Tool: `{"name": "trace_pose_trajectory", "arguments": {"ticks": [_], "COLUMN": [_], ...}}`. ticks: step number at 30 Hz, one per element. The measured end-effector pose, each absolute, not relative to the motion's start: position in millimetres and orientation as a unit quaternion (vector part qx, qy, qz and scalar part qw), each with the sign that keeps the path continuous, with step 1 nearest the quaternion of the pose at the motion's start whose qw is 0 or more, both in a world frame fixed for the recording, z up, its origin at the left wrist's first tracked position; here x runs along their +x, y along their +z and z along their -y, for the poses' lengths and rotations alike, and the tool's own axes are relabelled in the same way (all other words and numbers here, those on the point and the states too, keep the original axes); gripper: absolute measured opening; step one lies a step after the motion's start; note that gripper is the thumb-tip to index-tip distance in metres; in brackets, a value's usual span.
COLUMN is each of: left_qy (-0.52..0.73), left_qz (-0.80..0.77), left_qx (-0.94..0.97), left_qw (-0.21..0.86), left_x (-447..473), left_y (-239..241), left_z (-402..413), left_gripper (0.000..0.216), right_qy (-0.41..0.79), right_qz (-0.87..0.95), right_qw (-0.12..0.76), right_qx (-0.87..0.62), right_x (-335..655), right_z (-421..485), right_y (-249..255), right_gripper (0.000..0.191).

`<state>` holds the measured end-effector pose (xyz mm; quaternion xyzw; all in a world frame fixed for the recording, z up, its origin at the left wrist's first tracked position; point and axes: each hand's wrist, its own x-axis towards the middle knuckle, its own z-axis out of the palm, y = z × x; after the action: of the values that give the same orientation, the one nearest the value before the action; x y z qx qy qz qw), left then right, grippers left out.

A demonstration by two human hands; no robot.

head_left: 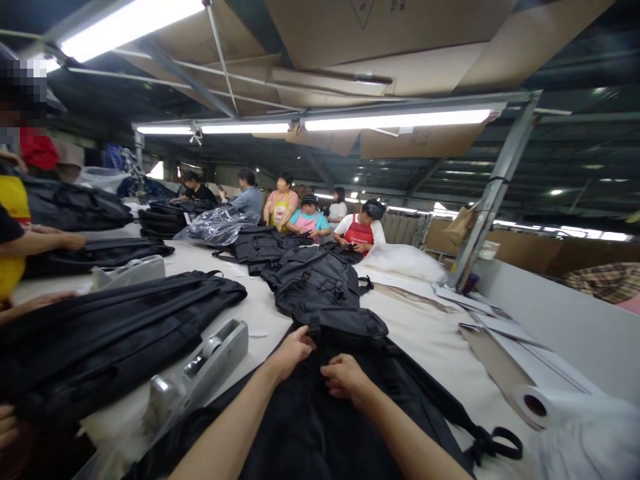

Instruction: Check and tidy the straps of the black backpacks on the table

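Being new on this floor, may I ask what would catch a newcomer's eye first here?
The left hand and right hand grip a black backpack in the foreground. A grey tape dispenser sits left of it, and more backpacks line the white table toward workers at the far end.

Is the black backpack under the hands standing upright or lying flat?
Lying flat: the black backpack stretches along the table, straps trailing beside it.
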<state>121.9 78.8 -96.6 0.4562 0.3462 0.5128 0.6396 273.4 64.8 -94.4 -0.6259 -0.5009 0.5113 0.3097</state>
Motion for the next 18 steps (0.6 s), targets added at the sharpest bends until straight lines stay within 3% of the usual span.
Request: {"name": "trace_pose_trajectory", "arguments": {"ticks": [9,14,18], "left_qy": [0.488,0.481,0.511], "left_qz": [-0.328,-0.346,-0.39], "left_qx": [0.418,0.391,0.364], "left_qw": [0.693,0.704,0.675], "left_x": [117,119,134], "left_y": [-98,-95,-100], "left_z": [-93,-101,-116], "left_gripper": [0.03,0.028,0.034], "right_qy": [0.667,0.665,0.695], "right_qz": [0.367,0.429,0.522], "right_qw": [0.324,0.28,0.256], "right_qx": [-0.562,-0.542,-0.423], "right_x": [267,270,278], "right_z": [-25,-14,-6], "right_y": [-92,-102,-106], "right_gripper": [0.023,0.032,0.027]}}
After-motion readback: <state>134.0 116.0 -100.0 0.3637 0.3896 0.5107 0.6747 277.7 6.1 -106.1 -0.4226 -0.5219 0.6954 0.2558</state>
